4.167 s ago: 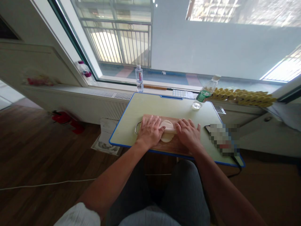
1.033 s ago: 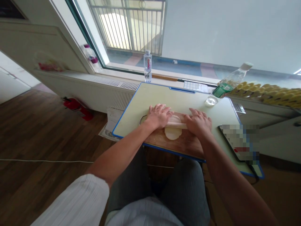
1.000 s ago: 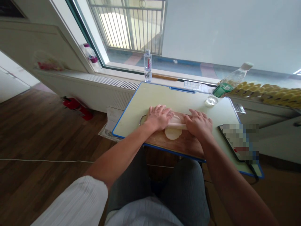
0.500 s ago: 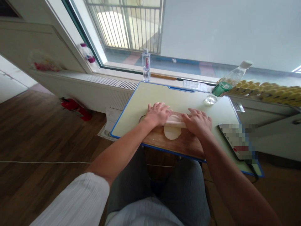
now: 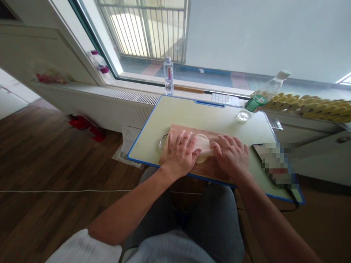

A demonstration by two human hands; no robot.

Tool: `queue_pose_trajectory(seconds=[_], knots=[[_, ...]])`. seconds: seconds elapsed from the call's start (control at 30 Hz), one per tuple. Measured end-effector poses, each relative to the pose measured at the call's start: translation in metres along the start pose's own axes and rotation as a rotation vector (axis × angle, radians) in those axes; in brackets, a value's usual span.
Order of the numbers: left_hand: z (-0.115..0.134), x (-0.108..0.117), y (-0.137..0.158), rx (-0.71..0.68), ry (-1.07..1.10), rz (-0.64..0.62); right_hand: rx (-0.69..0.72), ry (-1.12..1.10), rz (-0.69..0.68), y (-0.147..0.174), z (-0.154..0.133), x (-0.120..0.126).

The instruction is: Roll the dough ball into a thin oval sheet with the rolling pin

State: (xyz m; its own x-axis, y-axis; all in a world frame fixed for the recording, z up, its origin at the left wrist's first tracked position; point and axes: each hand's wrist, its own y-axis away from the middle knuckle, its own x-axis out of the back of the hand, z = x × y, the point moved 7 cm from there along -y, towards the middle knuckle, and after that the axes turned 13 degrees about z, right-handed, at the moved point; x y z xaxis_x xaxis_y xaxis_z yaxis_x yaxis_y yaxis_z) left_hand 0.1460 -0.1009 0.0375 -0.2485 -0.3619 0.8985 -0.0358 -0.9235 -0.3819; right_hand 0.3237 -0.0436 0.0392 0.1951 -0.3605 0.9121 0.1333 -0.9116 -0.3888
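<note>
A pale wooden rolling pin (image 5: 207, 152) lies across a flat round of dough (image 5: 202, 141) on a wooden cutting board (image 5: 189, 128). My left hand (image 5: 181, 152) rests over the pin's left end, palm down, its fingers stretched forward above the board. Over the right end lies my right hand (image 5: 231, 152), also palm down with fingers extended. Both palms hide the pin's ends; only its middle shows between the thumbs. The dough sticks out on the far and near sides of the pin.
The board sits on a blue-edged folding table (image 5: 175, 111). A green-labelled bottle (image 5: 256, 103) stands at the back right; a clear water bottle (image 5: 169, 78) is behind the table. On the right lies a blurred-out flat device (image 5: 271, 164) with a cable. A fire extinguisher (image 5: 87, 128) is at left.
Both hands have drawn the rolling pin back toward my body across the dough. More of the board's far side and the dough's far part now show.
</note>
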Motion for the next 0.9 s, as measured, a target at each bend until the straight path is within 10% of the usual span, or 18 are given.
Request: queue_pose_trajectory(seconds=[0.47, 0.9], knots=[[-0.039, -0.041, -0.112, 0.057, 0.007, -0.097, -0.147, -0.035, -0.079, -0.050, 0.002, -0.026], [-0.026, -0.018, -0.037, 0.032, -0.014, 0.089, 0.000, 0.000, 0.000, 0.010, -0.012, -0.004]])
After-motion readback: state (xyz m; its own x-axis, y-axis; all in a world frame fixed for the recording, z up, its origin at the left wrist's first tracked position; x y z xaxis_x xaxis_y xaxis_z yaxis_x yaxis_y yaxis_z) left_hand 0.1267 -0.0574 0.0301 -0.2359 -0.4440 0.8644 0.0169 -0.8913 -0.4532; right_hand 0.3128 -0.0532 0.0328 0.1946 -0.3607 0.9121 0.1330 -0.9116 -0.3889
